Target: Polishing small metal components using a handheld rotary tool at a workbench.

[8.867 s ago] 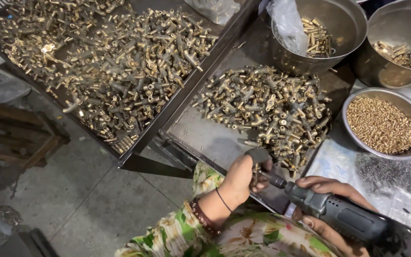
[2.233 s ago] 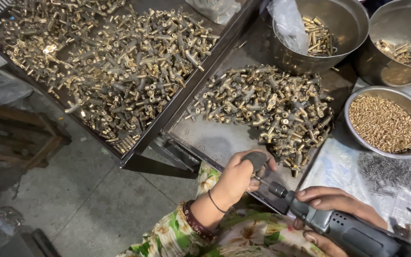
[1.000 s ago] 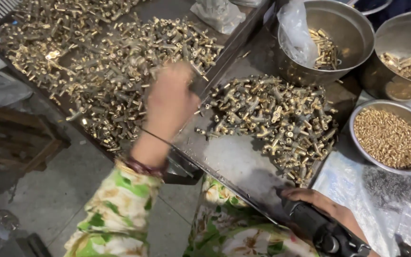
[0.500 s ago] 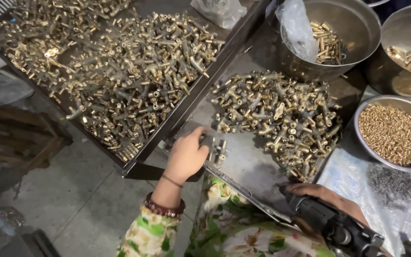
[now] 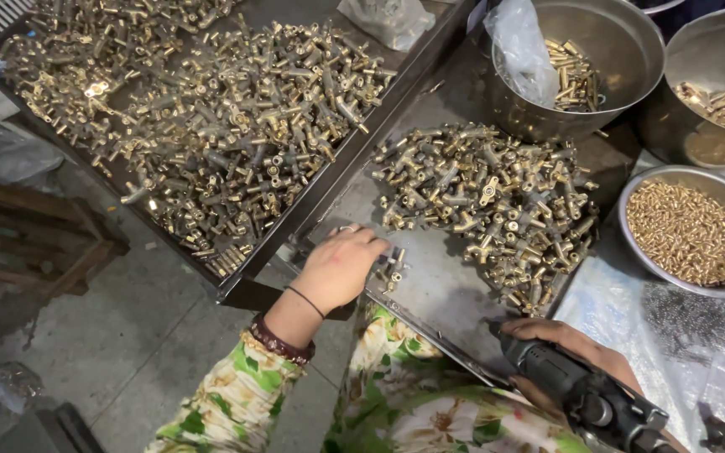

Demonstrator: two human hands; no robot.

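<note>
Brass fittings lie on the metal tray just under your left hand, whose curled fingers touch them, though whether they pinch one is hidden. Your right hand is wrapped tight around the power screwdriver at the tray's near edge.

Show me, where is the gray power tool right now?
In the head view it sits at the bottom right, in the right hand: the gray power tool lies below the near pile of brass fittings.

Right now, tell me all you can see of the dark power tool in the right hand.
The dark grey handheld power tool has a ribbed, barrel-shaped body and a black collar, plastic by its look. It lies tilted, low at the frame's right. The right hand wraps its upper end, near the metal tray's edge. Its working tip is hidden.
</note>
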